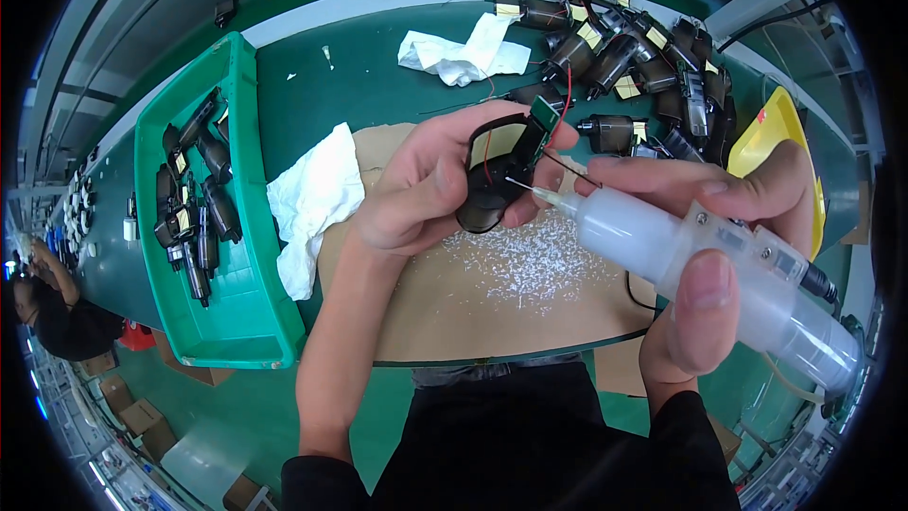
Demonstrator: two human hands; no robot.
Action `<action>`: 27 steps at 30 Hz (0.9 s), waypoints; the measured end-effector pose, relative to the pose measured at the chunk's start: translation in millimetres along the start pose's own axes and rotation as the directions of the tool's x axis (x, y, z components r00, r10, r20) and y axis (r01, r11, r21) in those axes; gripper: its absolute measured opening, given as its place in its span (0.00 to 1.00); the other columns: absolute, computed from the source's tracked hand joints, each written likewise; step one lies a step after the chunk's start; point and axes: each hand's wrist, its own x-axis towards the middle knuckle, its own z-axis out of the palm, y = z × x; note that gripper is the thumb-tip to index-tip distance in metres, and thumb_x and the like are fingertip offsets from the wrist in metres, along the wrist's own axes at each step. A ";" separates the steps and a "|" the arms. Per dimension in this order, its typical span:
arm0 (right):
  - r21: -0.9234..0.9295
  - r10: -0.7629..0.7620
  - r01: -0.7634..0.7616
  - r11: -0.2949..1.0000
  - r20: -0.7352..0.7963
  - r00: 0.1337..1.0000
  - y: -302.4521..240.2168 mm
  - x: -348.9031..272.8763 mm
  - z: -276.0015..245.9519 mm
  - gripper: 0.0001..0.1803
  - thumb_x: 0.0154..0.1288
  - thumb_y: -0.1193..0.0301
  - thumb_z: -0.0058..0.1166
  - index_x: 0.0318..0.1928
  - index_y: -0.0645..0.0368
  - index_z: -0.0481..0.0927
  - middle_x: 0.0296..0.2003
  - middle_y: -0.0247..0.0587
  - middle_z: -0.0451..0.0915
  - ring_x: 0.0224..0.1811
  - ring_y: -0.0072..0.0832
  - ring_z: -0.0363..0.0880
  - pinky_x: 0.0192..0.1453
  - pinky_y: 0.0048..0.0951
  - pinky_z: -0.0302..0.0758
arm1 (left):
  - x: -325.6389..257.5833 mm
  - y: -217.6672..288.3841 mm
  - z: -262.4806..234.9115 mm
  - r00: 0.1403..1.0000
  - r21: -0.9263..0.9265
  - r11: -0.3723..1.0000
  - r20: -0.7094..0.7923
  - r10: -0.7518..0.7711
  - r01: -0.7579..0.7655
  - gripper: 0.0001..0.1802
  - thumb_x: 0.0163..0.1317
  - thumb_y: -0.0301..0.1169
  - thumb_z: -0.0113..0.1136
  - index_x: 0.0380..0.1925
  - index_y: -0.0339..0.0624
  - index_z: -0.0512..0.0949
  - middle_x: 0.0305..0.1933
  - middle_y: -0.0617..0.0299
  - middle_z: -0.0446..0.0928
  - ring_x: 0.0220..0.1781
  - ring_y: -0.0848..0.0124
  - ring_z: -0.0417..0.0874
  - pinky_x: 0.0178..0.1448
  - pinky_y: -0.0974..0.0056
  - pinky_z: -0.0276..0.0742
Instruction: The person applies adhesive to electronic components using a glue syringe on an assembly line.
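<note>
Translucent plastic is what the right hand grips: a syringe-like glue dispenser, closed in the fist with the thumb pressed on its body, at about 4 o'clock from the picture centre. Its thin needle tip points toward 9 o'clock and touches, or almost touches, the black motor housing. The left hand pinches this housing near the centre, fingers curled around it; a small green circuit board and red wires stand out from its top.

I think too much pressure from the thumb could push out excess glue onto the board or the fingers, and a small shake of either hand could make the needle slip off its spot or catch a wire.

Below the hands lies a brown cardboard sheet with white crumbs on the green counter. At 9 o'clock a green tray holds several black motor units, beside a white cloth. Farther, at 1 o'clock, a heap of the same units lies loose; at 3 o'clock the edge of a yellow bin shows, its content hidden.
</note>
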 end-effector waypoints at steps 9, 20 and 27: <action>-0.075 0.005 -0.009 0.997 -0.051 0.999 -8.5 -7.7 15.3 0.24 0.59 0.60 0.56 0.41 0.59 0.57 0.37 0.64 0.79 0.38 0.43 0.83 0.49 0.42 0.80 | -5.7 -8.6 -8.5 0.998 -0.036 0.998 0.033 0.047 -0.046 0.39 0.57 0.49 0.64 0.61 0.35 0.65 0.58 0.46 0.72 0.49 0.62 0.78 0.42 0.63 0.73; -0.127 -0.224 0.276 0.953 0.319 0.921 -1.8 5.1 -16.2 0.21 0.58 0.71 0.55 0.43 0.65 0.58 0.37 0.68 0.79 0.38 0.40 0.84 0.47 0.39 0.82 | -4.3 -4.3 -5.9 1.000 0.028 1.000 0.012 0.007 -0.008 0.39 0.54 0.45 0.68 0.60 0.34 0.65 0.57 0.45 0.72 0.48 0.67 0.77 0.47 0.65 0.74; -0.211 0.163 -0.074 0.975 0.442 0.882 -23.3 10.1 -24.0 0.18 0.62 0.72 0.51 0.49 0.70 0.68 0.44 0.60 0.78 0.35 0.29 0.79 0.44 0.27 0.79 | -4.5 -6.4 -8.2 0.996 0.083 0.996 0.082 0.032 -0.039 0.40 0.50 0.44 0.72 0.56 0.28 0.66 0.52 0.50 0.74 0.45 0.69 0.76 0.50 0.68 0.72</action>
